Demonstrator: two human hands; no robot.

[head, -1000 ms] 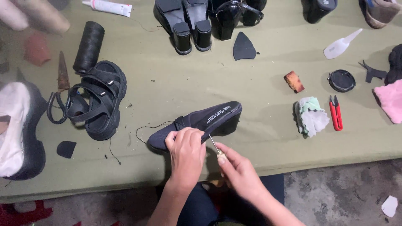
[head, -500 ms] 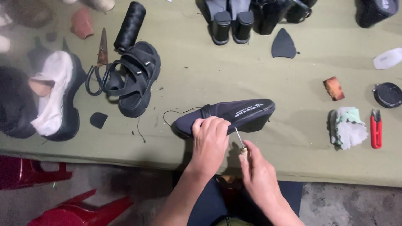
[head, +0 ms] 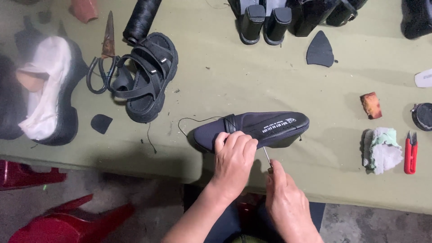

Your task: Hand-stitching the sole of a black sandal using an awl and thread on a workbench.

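Observation:
A dark flat shoe (head: pixel 265 128) lies on its side near the front edge of the green table (head: pixel 252 85). My left hand (head: pixel 233 157) presses down on the shoe's near edge, fingers curled over it. My right hand (head: pixel 284 202) sits just below, shut on a thin metal awl (head: pixel 267 158) whose tip meets the shoe's sole edge. A black thread (head: pixel 198 120) loops out from the shoe's toe end.
A black strapped sandal (head: pixel 146 76), rusty scissors (head: pixel 105 54) and a black thread spool (head: pixel 140 20) lie at the left. Black heeled shoes (head: pixel 263 18) stand at the back. A rag (head: pixel 381 149), red snips (head: pixel 410 153) and a brown block (head: pixel 371 105) are right. Red plastic stool (head: pixel 67 220) below.
The view has shifted, so everything sits further right and lower in frame. My hands stay on the shoe, with the awl still at its sole edge.

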